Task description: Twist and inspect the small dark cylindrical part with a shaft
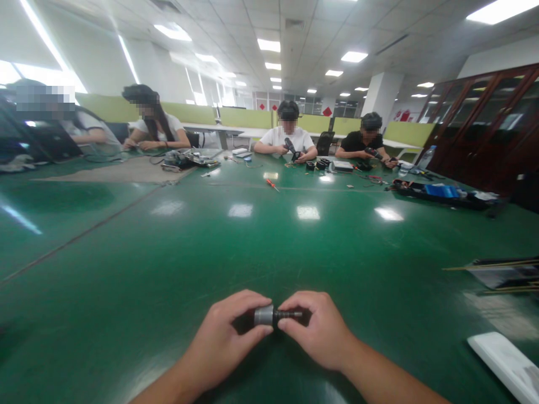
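Near the front of the green table, both hands hold one small part, a grey metal cylinder (264,316) with a thin, dark stepped shaft (292,315). The part lies level, with its shaft pointing right. My left hand (225,328) pinches the cylinder between thumb and fingers. On the other side, my right hand (322,328) has its thumb and fingertips closed on the shaft, close to where it meets the cylinder. The tip of the shaft shows between the right thumb and forefinger. What the part belongs to I cannot make out.
A white flat object (503,359) rests at the right front of the green table (252,252). Behind it are dark items with thin rods (501,266). An orange screwdriver (272,184) lies farther back. Several co-workers sit across, among tools, parts and a loaded black tray (438,196).
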Demonstrator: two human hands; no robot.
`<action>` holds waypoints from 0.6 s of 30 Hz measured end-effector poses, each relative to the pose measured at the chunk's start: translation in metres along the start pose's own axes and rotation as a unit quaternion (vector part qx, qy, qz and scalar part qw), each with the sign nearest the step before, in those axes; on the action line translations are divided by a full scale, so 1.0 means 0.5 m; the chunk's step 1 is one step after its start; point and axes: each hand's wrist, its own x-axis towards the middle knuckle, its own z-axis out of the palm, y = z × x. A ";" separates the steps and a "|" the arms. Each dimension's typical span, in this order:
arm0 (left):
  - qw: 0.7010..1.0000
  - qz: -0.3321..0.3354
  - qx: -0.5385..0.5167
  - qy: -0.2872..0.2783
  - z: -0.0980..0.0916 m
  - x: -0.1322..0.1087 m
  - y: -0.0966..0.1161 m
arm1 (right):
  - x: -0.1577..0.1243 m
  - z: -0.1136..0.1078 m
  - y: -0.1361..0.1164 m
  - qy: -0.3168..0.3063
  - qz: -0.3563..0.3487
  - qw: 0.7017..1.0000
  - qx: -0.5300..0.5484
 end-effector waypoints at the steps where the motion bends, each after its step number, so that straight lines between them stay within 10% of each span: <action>1: 1.000 -0.002 0.000 -0.001 0.000 -0.001 -0.001 | 0.000 0.000 0.000 0.000 -0.001 1.000 -0.001; 18: 1.000 0.006 0.003 0.006 0.003 -0.003 -0.001 | 0.000 0.006 0.007 0.011 0.002 1.000 0.005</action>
